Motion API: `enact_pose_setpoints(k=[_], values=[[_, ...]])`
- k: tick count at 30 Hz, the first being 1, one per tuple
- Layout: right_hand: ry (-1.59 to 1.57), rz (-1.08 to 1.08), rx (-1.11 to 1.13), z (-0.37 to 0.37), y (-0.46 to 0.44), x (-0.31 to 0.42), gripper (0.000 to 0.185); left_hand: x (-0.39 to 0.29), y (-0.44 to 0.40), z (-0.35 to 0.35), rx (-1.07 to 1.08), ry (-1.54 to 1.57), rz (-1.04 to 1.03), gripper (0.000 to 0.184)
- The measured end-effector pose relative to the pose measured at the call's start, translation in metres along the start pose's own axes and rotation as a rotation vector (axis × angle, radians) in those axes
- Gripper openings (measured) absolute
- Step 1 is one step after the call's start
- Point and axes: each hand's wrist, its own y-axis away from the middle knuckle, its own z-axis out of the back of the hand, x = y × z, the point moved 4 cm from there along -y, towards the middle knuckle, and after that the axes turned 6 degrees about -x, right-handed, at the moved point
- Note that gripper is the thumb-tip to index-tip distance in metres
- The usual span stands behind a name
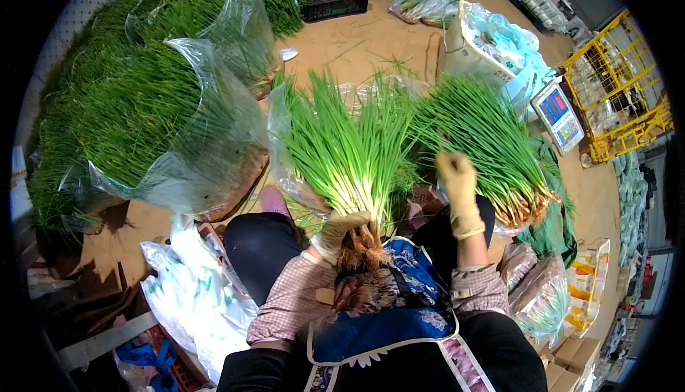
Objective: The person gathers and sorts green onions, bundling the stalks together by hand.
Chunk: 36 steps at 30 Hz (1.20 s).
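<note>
My left hand (341, 233), in a pale work glove, is closed round the root end of a bunch of spring onions (349, 142). Their brown roots hang over my apron (410, 278), and the green leaves fan out away from me. My right hand (455, 174), gloved as well, is raised beside that bunch with its fingers curled together. Whatever it may pinch is too small to make out. Just to its right lies a thick pile of spring onions (485, 135), roots towards me.
Large clear bags packed with greens (143, 114) crowd the left. White plastic bags (196, 299) lie by my left knee. A digital scale (558, 115), a white basket (474, 53) of bags and a yellow crate (617, 85) stand at right. Bagged onions (539, 299) lie near my right arm.
</note>
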Motion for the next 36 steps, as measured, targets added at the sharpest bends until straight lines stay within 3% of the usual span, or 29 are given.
enact_pose_setpoints(k=[1, 3, 5, 7, 8, 9, 10, 12, 14, 15, 19, 21, 23, 24, 25, 27, 32, 34, 36], values=[[0.375, -0.005, 0.18, -0.011, 0.013, -0.016, 0.043, -0.003, 0.0, 0.002, -0.018, -0.019, -0.034, 0.035], [0.631, 0.0, 0.763, -0.044, 0.052, -0.045, 0.042, -0.006, -0.001, 0.0, -0.037, -0.045, -0.067, 0.037], [0.278, -0.071, 0.647, -0.075, 0.07, -0.038, 0.049, -0.017, 0.001, -0.002, -0.059, -0.003, -0.131, 0.028], [-0.356, -0.389, 0.592, -0.081, 0.081, -0.023, 0.063, -0.013, 0.004, -0.02, -0.082, 0.038, -0.127, 0.024], [-0.481, -0.461, 0.617, -0.097, 0.089, -0.031, 0.071, -0.002, 0.003, -0.018, -0.122, -0.05, 0.023, 0.025], [-0.489, -0.45, 0.642, -0.107, 0.089, -0.021, 0.076, 0.009, -0.002, -0.013, -0.139, -0.153, 0.173, 0.027], [-0.498, -0.439, 0.666, -0.116, 0.089, -0.011, 0.081, 0.014, -0.007, -0.007, -0.187, -0.34, 0.12, 0.029], [-0.183, -0.317, 0.681, -0.112, 0.086, 0.052, 0.083, 0.021, -0.012, 0.008, -0.296, -0.948, -0.1, 0.037], [-0.17, -0.174, 0.634, -0.13, 0.078, 0.047, 0.09, 0.024, -0.013, 0.019, -0.364, -1.271, -0.196, 0.049], [-0.345, -0.079, 0.629, -0.143, 0.078, 0.026, 0.099, 0.024, -0.008, 0.019, -0.391, -1.332, -0.215, 0.056], [-0.631, -0.168, 0.491, -0.121, 0.061, 0.046, 0.078, -0.022, -0.005, -0.048, -0.406, -1.002, -0.242, 0.057], [-0.83, -0.182, 0.652, -0.097, 0.043, 0.069, 0.06, -0.019, -0.007, -0.045, -0.419, -0.739, -0.129, 0.07], [-0.762, -0.169, 0.61, -0.092, 0.019, 0.062, 0.052, -0.025, -0.004, -0.055, -0.409, -0.64, -0.26, 0.082], [-0.566, -0.083, 0.535, -0.083, 0.002, 0.062, 0.053, -0.031, -0.008, -0.066, -0.255, -0.56, -0.344, 0.086], [-0.366, -0.013, 0.461, -0.069, -0.011, 0.059, 0.053, -0.034, -0.007, -0.08, -0.241, -0.453, -0.326, 0.086], [-0.416, 0.061, 0.385, -0.036, -0.039, 0.066, 0.05, -0.034, -0.01, -0.065, -0.253, -0.486, -0.303, 0.089], [0.187, 0.283, 0.179, 0.126, -0.086, 0.093, 0.052, -0.02, -0.004, -0.034, -0.383, -0.64, -0.229, 0.072], [0.379, 0.305, 0.089, 0.174, -0.099, 0.06, 0.056, -0.014, 0.001, -0.018, -0.451, -0.816, -0.248, 0.062], [0.578, 0.285, 0.056, 0.207, -0.099, -0.008, 0.062, -0.001, 0.004, 0.004, -0.48, -0.759, -0.196, 0.059]])
